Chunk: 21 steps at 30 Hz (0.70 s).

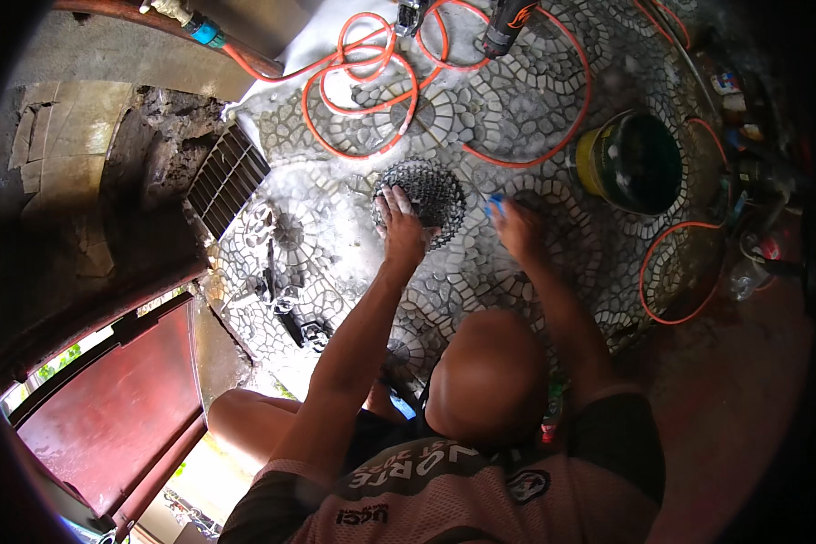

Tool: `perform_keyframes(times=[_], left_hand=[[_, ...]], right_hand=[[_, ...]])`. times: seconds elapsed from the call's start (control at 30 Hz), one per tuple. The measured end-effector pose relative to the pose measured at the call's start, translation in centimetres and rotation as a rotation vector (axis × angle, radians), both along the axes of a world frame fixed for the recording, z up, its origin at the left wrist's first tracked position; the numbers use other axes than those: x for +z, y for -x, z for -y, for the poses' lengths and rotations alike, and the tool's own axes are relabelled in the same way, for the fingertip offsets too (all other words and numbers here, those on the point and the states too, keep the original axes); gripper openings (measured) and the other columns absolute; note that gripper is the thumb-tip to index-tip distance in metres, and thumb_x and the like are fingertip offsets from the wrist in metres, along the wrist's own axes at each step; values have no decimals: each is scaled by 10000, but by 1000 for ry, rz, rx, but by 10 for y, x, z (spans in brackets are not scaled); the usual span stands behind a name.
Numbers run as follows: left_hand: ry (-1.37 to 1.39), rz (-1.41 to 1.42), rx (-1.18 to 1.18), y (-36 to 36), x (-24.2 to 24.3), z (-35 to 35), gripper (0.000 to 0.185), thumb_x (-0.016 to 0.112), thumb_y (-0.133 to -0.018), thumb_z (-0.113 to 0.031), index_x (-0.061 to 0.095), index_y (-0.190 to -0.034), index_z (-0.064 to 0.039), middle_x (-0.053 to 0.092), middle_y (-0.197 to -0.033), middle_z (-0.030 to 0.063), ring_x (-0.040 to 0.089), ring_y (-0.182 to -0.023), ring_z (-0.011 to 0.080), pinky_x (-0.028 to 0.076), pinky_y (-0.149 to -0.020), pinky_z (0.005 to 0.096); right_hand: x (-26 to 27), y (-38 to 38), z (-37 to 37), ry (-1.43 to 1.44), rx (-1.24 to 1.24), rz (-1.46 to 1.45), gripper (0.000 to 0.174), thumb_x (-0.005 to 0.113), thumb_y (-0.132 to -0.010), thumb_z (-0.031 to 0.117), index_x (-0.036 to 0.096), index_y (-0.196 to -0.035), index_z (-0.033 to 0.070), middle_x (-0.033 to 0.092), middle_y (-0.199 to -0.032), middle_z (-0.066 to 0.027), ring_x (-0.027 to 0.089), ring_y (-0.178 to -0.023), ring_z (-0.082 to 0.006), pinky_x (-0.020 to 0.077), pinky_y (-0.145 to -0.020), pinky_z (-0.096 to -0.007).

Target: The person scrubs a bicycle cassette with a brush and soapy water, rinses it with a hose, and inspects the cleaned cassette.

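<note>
A bicycle cassette of toothed sprockets (442,194) lies on the wet, stone-patterned floor before me. My left hand (402,221) rests with spread fingers on its near left part; whether the fingers grip its rim I cannot tell. To the right of the cassette, apart from it, my right hand (519,228) holds a small blue item (495,204), blurred, its kind unclear. White foam or suds lie on the floor around the cassette. Left of my left arm are a crankset (260,224) and metal bicycle parts (311,334), which look like derailleurs or pedals.
An orange hose (411,122) loops across the floor beyond the cassette. A dark bucket (642,163) with a yellow side stands at the right. A metal drain grate (228,180) lies at the left. A black bottle or canister (506,30) is at the top. Bottles stand along the right edge.
</note>
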<state>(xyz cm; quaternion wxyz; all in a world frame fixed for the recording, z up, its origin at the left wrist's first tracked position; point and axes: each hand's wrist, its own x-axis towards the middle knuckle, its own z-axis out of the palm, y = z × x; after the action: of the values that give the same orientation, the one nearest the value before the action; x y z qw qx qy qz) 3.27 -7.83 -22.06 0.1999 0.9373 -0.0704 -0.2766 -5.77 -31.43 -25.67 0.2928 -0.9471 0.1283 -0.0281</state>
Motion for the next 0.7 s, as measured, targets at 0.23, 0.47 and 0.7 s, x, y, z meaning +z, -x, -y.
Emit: perform_keyframes(times=[0.23, 0.47, 0.7], left_hand=[[75, 32, -265, -8, -2, -12, 1287, 871, -749, -407, 28, -1654, -50, 36, -1723, 231, 56, -1582, 464, 269, -1179, 713], [-36, 255, -600, -20, 9, -50, 1233, 882, -747, -392, 110, -1674, -138, 118, -1699, 283, 139, -1563, 491, 202, -1259, 557], [250, 198, -57, 53, -17, -21, 1322, 836, -799, -510, 0, -1565, 169, 94, -1613, 447, 151, -1516, 580, 197, -1264, 533]], right_hand=[[55, 62, 56, 69, -41, -386, 371, 621, -1022, 415, 619, -1000, 45, 679, -819, -242, 679, -790, -458, 527, -683, -550], [217, 16, 121, 360, -354, -104, 419, 562, -1026, 432, 635, -1096, 26, 718, -967, -234, 697, -869, -476, 543, -774, -554], [123, -73, 323, 308, 207, -867, 685, 638, -975, 326, 419, -1539, 4, 526, -1496, -259, 501, -1400, -380, 406, -1166, -439]])
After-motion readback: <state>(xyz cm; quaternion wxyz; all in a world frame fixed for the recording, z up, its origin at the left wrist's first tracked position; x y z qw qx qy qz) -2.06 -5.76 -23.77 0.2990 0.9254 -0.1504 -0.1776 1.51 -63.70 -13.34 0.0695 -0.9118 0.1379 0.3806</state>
